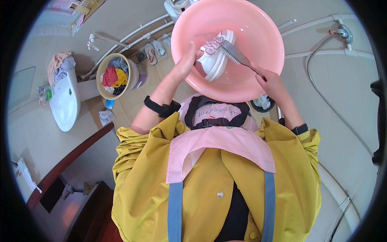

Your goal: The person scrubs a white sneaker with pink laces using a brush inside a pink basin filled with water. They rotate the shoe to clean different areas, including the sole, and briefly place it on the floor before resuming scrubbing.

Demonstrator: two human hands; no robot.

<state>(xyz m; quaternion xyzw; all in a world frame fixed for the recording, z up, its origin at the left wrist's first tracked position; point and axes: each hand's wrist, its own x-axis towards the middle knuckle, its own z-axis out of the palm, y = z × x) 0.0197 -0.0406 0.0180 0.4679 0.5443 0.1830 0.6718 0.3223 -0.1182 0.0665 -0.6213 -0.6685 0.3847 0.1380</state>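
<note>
A white sneaker [211, 62] with pink trim and a thick white sole is tilted inside a large pink plastic basin [263, 36]. My left hand [188, 60] grips it at its left side; some of the fingers are hidden by the shoe. In my right hand [269, 79] is the dark handle of a scrub brush [234, 53] with pale bristles. The brush head lies against the sneaker's right side, beside the sole. Shallow liquid seems to cover the basin's bottom, though its depth cannot be told.
A laundry bucket [133, 75] full of clothes stands left on the tiled floor. Behind it are several shoes [151, 53] and a wall tap [93, 42]. A white washbasin [65, 103] juts out farther left. A bin [263, 103] sits under the basin's right edge; a shower hose [314, 78] hangs right.
</note>
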